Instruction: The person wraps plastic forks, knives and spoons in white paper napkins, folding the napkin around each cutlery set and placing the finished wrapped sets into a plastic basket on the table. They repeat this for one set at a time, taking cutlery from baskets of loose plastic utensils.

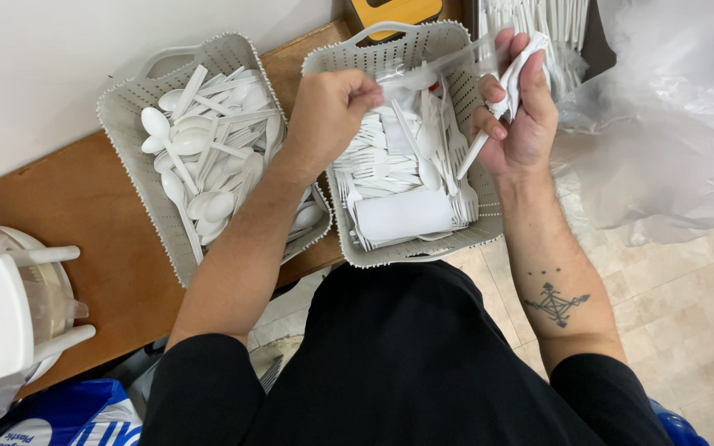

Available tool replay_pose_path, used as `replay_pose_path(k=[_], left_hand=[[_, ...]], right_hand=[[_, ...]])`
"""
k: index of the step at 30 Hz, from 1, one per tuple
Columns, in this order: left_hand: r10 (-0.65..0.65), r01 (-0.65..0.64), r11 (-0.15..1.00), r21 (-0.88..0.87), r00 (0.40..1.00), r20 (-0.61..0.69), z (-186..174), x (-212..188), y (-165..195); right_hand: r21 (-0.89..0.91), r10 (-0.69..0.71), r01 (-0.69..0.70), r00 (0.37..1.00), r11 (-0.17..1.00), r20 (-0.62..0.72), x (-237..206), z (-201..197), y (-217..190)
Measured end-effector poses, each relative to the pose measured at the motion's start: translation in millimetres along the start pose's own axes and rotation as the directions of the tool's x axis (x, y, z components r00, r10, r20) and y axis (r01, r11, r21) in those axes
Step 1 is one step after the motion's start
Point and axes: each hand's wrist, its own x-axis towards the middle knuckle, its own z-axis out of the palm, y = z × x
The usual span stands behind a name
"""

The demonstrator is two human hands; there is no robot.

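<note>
i see my left hand (328,111) curled into a pinch on the near end of a clear plastic sleeve (444,62), and my right hand (518,107) closed around a white napkin (526,58) bundled with a white plastic utensil (477,149) whose handle sticks down out of the fist. the sleeve stretches between the two hands, seemingly so the bundle can sit in its open end. both hands hover over the right basket (481,231), which rests on my lap, so anything dropped would land among the stock.

i count two pale perforated baskets. the right one holds white plastic forks (373,165) laid in rows, too many to count, one folded napkin stack (402,213) and a loose spoon (427,169). the left basket (126,144) sits on the brown wooden bench (84,215) just beside it, heaped with white plastic spoons (200,157), also past counting. a crumpled clear plastic bag (671,124) lies to the right, and a white stand in plastic wrap (18,314) to the left.
</note>
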Motion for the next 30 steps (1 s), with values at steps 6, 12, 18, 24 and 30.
replay_pose_path(k=[6, 12, 18, 24, 30], left_hand=[[-0.17, 0.165, 0.985, 0.052, 0.981, 0.096, -11, 0, 11], [0.151, -0.154, 0.977, 0.145, 0.988, 0.031, -11, -2, 9], [0.118, -0.094, 0.982, 0.165, 0.984, -0.137, -13, 0, 6], [-0.109, 0.11, 0.991, 0.078, 0.994, -0.009, -12, -1, -3], [-0.141, 0.137, 0.99, 0.044, 0.982, 0.123, 0, -6, -5]], right_hand=[[-0.097, -0.088, 0.079, 0.992, 0.992, -0.089, 2, 3, 2], [-0.151, -0.145, 0.123, 0.979, 0.981, -0.143, 3, 2, 3], [-0.282, -0.151, 0.139, 0.988, 0.949, -0.02, 0, 8, 8], [-0.287, -0.176, 0.159, 0.984, 0.945, -0.033, -3, 16, 11], [-0.383, -0.226, 0.179, 0.971, 0.906, -0.079, -3, 18, 10]])
